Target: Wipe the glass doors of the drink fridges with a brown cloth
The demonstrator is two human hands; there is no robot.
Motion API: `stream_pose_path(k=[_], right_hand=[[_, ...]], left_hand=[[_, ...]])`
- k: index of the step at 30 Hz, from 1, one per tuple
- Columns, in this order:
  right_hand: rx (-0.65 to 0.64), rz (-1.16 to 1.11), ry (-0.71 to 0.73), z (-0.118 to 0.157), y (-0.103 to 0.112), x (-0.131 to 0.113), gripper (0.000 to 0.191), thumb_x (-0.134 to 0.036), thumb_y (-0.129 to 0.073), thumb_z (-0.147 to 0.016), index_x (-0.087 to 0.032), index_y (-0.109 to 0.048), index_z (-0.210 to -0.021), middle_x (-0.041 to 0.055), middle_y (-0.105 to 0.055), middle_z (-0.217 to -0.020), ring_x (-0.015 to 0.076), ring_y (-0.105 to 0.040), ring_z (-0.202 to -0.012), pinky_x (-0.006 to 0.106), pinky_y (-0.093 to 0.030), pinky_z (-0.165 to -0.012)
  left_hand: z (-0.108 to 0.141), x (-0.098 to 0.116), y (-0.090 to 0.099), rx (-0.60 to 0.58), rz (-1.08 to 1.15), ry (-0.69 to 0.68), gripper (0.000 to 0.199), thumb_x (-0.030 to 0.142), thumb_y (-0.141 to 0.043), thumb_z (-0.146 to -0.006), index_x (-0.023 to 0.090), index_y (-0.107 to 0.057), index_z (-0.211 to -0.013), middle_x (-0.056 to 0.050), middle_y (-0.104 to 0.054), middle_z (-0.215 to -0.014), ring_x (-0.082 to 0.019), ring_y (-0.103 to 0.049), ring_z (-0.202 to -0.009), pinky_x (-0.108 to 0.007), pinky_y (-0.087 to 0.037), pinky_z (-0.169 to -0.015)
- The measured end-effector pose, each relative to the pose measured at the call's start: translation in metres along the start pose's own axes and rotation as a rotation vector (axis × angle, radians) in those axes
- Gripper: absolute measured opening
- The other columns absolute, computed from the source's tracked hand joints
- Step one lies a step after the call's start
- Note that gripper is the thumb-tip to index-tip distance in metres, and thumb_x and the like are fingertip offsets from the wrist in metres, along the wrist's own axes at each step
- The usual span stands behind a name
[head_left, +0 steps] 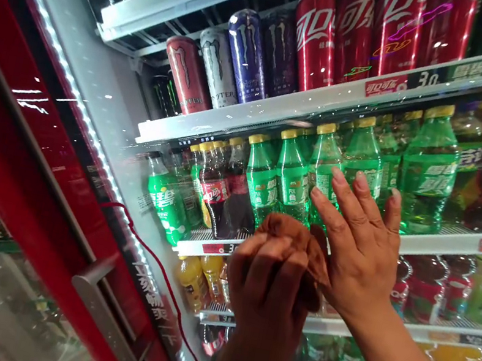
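Observation:
My left hand (270, 291) is closed around a crumpled brown cloth (299, 244) in front of the drink shelves. My right hand (362, 245) has its fingers spread and raised, its palm facing the bottles, with its thumb side against the cloth. Beyond the fingers stand green bottles (291, 177) with yellow caps. Whether the fingertips touch any bottle cannot be made out. The thumb of my right hand is hidden by the cloth.
Red cans (315, 38) and Monster cans (244, 56) line the shelf above. A red door frame with a metal handle (106, 312) is at the left, and a thin red cord (159, 272) hangs beside it. Shelf edges (449, 242) run across the view.

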State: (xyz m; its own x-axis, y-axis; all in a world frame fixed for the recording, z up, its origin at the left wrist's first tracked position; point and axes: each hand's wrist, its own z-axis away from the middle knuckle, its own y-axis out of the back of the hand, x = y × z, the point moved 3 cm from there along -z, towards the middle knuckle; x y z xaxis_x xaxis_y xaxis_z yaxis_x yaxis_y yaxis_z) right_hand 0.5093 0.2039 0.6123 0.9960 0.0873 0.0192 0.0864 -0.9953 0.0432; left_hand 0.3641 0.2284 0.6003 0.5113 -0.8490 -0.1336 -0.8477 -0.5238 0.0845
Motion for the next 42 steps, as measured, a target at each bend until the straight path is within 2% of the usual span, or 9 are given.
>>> stream_pose_path(k=[3,6,9,16,22,25,29,37,42], right_hand=[[-0.001,0.003,0.02,0.0,0.0,0.0,0.075,-0.02,-0.059,-0.094,-0.036,-0.029,-0.161,0.0027,-0.04,-0.164,0.0276,-0.037,-0.154,0.062,-0.019,-0.13],[0.015,-0.003,0.029,0.0,0.0,-0.001,0.078,-0.02,-0.063,-0.091,-0.036,-0.032,-0.16,0.0035,-0.041,-0.163,0.029,-0.038,-0.153,0.061,-0.019,-0.131],[0.03,-0.001,0.039,0.0,0.0,-0.002,0.077,-0.019,-0.066,-0.089,-0.035,-0.036,-0.158,0.0041,-0.043,-0.162,0.0285,-0.04,-0.152,0.058,-0.019,-0.132],[0.025,0.012,0.046,0.002,0.0,-0.002,0.073,-0.019,-0.063,-0.091,-0.032,-0.037,-0.157,0.0071,-0.042,-0.163,0.0294,-0.038,-0.153,0.063,-0.021,-0.129],[0.086,-0.033,-0.039,-0.012,-0.002,-0.017,0.06,-0.022,-0.063,-0.091,-0.031,-0.048,-0.148,0.0073,-0.049,-0.159,0.029,-0.038,-0.153,0.063,-0.011,-0.13],[0.057,-0.075,-0.018,-0.024,-0.007,-0.034,0.053,-0.023,-0.058,-0.096,-0.029,-0.049,-0.148,0.0075,-0.047,-0.16,0.0275,-0.033,-0.156,0.064,-0.003,-0.13],[0.018,-0.018,0.089,-0.026,-0.016,-0.049,0.06,-0.017,-0.056,-0.096,-0.028,-0.043,-0.154,0.0071,-0.042,-0.163,0.0243,-0.03,-0.157,0.059,-0.013,-0.132],[0.033,0.035,0.091,-0.018,-0.024,-0.052,0.075,-0.016,-0.059,-0.092,-0.031,-0.033,-0.16,0.0059,-0.035,-0.166,0.0276,-0.029,-0.157,0.061,-0.023,-0.129],[0.018,0.014,0.08,-0.011,-0.024,-0.057,0.075,-0.015,-0.06,-0.092,-0.033,-0.033,-0.16,0.0068,-0.037,-0.166,0.0294,-0.032,-0.156,0.063,-0.024,-0.128]], left_hand=[[-0.001,-0.01,0.008,0.047,-0.027,0.006,0.023,0.012,-0.067,-0.085,0.022,-0.07,-0.106,-0.008,-0.067,-0.114,-0.024,-0.059,-0.115,-0.042,-0.048,-0.106],[-0.037,-0.031,0.021,0.196,-0.131,0.084,0.031,0.013,-0.073,-0.08,0.023,-0.069,-0.109,-0.007,-0.067,-0.121,-0.025,-0.059,-0.118,-0.046,-0.045,-0.11],[-0.052,-0.037,0.022,0.207,-0.136,0.142,0.032,0.012,-0.071,-0.079,0.023,-0.068,-0.109,-0.005,-0.068,-0.121,-0.024,-0.06,-0.119,-0.048,-0.043,-0.113],[0.009,-0.01,0.009,0.042,-0.006,-0.042,0.035,0.006,-0.07,-0.078,0.022,-0.071,-0.11,-0.007,-0.068,-0.115,-0.025,-0.057,-0.119,-0.04,-0.049,-0.105],[-0.056,-0.036,0.022,0.186,-0.093,-0.012,0.032,0.017,-0.077,-0.075,0.024,-0.072,-0.106,-0.006,-0.07,-0.115,-0.027,-0.06,-0.111,-0.047,-0.048,-0.105],[-0.036,-0.028,0.024,0.134,-0.078,-0.016,0.034,0.016,-0.075,-0.076,0.025,-0.071,-0.109,-0.006,-0.07,-0.113,-0.027,-0.062,-0.11,-0.047,-0.052,-0.102],[0.019,-0.029,0.036,0.102,-0.124,0.091,0.043,0.006,-0.071,-0.078,0.03,-0.068,-0.113,-0.008,-0.067,-0.111,-0.028,-0.065,-0.112,-0.046,-0.057,-0.098],[-0.034,-0.073,0.05,0.209,-0.156,0.065,0.033,0.014,-0.074,-0.076,0.024,-0.07,-0.108,-0.007,-0.067,-0.116,-0.027,-0.062,-0.113,-0.051,-0.048,-0.108],[0.021,-0.056,0.045,0.091,-0.092,0.042,0.035,0.013,-0.078,-0.075,0.026,-0.072,-0.106,-0.006,-0.069,-0.107,-0.025,-0.06,-0.112,-0.042,-0.052,-0.097]])
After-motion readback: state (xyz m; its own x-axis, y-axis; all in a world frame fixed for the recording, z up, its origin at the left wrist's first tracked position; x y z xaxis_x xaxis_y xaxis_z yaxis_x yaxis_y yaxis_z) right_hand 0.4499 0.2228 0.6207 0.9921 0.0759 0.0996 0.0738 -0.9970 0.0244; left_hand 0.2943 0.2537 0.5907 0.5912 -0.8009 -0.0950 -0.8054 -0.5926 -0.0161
